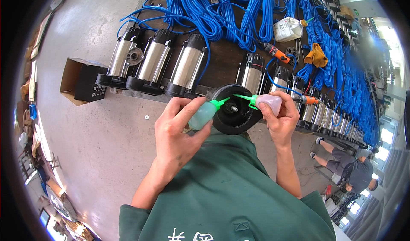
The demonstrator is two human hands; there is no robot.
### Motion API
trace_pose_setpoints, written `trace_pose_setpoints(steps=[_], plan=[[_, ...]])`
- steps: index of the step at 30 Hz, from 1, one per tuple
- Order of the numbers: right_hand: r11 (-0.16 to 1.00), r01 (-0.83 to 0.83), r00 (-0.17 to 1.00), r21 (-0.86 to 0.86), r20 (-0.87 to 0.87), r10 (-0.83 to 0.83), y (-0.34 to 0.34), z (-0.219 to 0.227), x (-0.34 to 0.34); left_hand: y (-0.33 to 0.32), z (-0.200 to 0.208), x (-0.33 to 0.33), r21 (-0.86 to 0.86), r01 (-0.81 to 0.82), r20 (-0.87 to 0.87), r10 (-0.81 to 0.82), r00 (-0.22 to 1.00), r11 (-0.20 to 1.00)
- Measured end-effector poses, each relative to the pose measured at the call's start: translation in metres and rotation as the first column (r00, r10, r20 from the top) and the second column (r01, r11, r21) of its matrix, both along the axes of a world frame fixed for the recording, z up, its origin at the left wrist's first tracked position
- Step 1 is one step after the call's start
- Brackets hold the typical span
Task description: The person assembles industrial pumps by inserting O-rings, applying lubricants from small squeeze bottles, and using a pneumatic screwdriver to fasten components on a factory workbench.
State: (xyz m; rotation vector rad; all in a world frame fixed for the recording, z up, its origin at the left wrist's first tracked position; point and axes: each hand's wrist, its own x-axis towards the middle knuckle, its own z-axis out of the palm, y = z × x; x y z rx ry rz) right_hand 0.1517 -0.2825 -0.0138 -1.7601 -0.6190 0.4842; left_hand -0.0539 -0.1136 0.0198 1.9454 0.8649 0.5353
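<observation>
Teal, soft-plastic squeeze bottle (203, 115) pinched by left hand (174, 127); pale-pink plastic bottle (269, 104) by right hand (281, 122). Likely light, yielding; grip mid-body.

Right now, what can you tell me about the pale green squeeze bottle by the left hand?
The squeeze bottle is pale green, somewhat translucent, apparently plastic, with a bright green cap and slender tapered nozzle. It is held tilted in the left hand, its nozzle pointing over the round black housing. Its fill level is unclear.
</observation>
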Motion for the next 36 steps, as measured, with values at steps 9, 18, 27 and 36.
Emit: trace_pose_setpoints(steps=[9, 18, 27, 36], plan=[[0.999, 0.031, 0.995, 0.034, -0.101, -0.027, -0.0044, -0.0039, 0.0021, -0.0008, -0.0036, -0.0008, 0.012, 0.002, 0.002, -0.002, 1.000, 1.000], [0.998, 0.039, 0.985, 0.049, -0.169, -0.030, -0.0043, -0.0045, 0.0030, -0.0017, -0.0052, -0.0017, 0.015, -0.009, -0.005, 0.009, 1.000, 1.000], [0.997, 0.036, 0.983, 0.061, -0.183, -0.025, -0.0048, -0.0062, 0.0057, -0.0023, -0.0015, 0.0001, 0.006, -0.019, -0.007, 0.019, 1.000, 1.000], [0.999, 0.033, 0.991, 0.038, -0.133, -0.027, -0.0008, -0.0032, 0.0025, -0.0024, -0.0014, 0.0002, 0.011, -0.016, 0.010, 0.016, 1.000, 1.000]])
